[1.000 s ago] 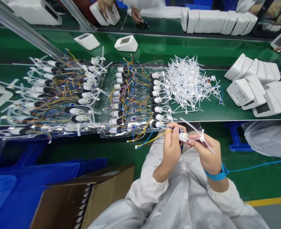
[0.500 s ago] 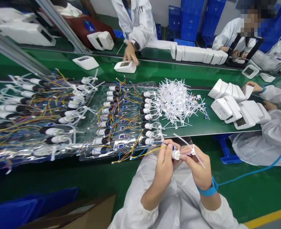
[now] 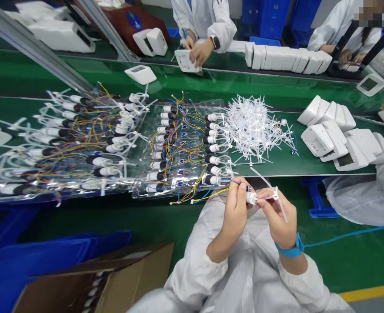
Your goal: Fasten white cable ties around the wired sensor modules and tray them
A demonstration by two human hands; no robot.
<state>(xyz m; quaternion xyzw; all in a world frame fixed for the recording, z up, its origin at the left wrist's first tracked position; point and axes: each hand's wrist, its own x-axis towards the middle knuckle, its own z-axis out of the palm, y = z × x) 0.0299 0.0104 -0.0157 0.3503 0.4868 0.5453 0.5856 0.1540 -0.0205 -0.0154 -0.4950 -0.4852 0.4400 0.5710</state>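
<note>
My left hand [image 3: 235, 208] is closed round a small white-tipped cylindrical part [image 3: 251, 198] with yellow, blue and red wires trailing left. My right hand [image 3: 278, 215] pinches a white cable tie [image 3: 274, 195] against that part's white tip; the tie's tail sticks out up-left and down-right. Both hands hover over my lap, just below the green bench's near edge [image 3: 309, 175]. A blue wrist strap [image 3: 291, 250] with a blue cord circles my right wrist.
On the bench lie clear trays of wired parts [image 3: 178, 143], a further spread of them [image 3: 64, 139], a heap of white cable ties [image 3: 253, 124] and white housings [image 3: 338, 134]. A cardboard box [image 3: 97, 282] and blue bins stand lower left. Other people work across the belt and at right.
The view has tilted down again. My hands keep the same grip on the part and tie. The person across lifted a white housing off the belt.
</note>
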